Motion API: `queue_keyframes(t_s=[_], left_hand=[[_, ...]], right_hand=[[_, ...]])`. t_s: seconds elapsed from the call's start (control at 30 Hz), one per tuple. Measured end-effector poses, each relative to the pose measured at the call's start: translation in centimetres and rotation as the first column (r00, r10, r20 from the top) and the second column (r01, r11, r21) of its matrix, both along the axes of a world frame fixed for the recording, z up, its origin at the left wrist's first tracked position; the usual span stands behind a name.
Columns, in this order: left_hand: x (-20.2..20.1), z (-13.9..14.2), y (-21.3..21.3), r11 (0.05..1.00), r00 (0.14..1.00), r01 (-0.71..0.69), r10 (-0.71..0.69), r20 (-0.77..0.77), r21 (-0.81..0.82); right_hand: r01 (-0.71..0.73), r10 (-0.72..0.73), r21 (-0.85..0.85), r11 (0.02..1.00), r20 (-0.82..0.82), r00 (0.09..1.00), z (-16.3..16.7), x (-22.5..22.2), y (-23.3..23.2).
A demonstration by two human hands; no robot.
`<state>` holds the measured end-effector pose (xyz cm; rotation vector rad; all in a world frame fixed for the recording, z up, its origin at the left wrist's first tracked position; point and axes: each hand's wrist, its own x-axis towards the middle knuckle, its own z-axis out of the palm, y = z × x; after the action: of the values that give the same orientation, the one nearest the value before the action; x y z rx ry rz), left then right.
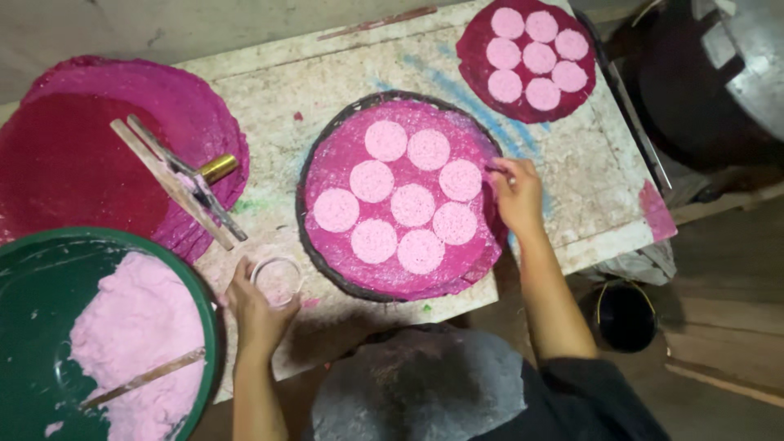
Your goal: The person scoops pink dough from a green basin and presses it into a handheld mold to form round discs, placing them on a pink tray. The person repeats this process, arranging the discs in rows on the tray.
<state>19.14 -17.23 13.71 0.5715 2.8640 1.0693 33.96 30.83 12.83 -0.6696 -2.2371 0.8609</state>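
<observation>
While left hand (257, 314) clasps 1 ring (276, 280), right hand (514, 192) pinches tray (327, 147) (8 discs (412, 204)).

Eight pale pink round pressed discs (412, 204) are counted on the central magenta round mat (482, 261), and seven more (539, 57) at one o'clock on a dark red mat (474, 57). One green basin (33, 269) (holding pink powder (135, 327)) is seen at eight o'clock.
</observation>
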Motion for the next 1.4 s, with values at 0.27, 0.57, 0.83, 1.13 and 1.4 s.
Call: queue_keyframes(t_s=[0.27, 0.57, 0.83, 1.13, 1.4], left_hand=[[3.7, -2.0, 2.5, 0.971, 0.947, -0.209, 0.172, -0.270, -0.115], [1.9, 2.8, 14.0, 0.989, 0.954, -0.147, 0.140, -0.265, -0.005], [0.0, 5.9, 16.3, 0.969, 0.950, -0.152, 0.089, -0.301, -0.195], [-1.0, 6.5, 17.8, 0.957, 0.888, -0.243, 0.153, -0.434, -0.159], [0.8, 13.1, 22.3, 0.989, 0.960, -0.140, 0.147, -0.240, 0.043]], right_hand=[[-0.105, 0.040, 0.195, 0.975, 0.309, 0.950, 1.2, -6.7, 4.4], [-0.178, 0.154, 0.073, 0.981, 0.257, 0.954, 2.3, -5.3, 6.8], [-0.229, 0.225, 0.034, 0.973, 0.081, 0.971, 4.4, -3.8, 7.2], [-0.243, 0.241, 0.080, 0.967, 0.035, 0.970, 5.6, -4.1, 7.8], [-0.306, 0.298, -0.037, 0.951, -0.142, 0.944, 11.5, -2.9, 8.9]])
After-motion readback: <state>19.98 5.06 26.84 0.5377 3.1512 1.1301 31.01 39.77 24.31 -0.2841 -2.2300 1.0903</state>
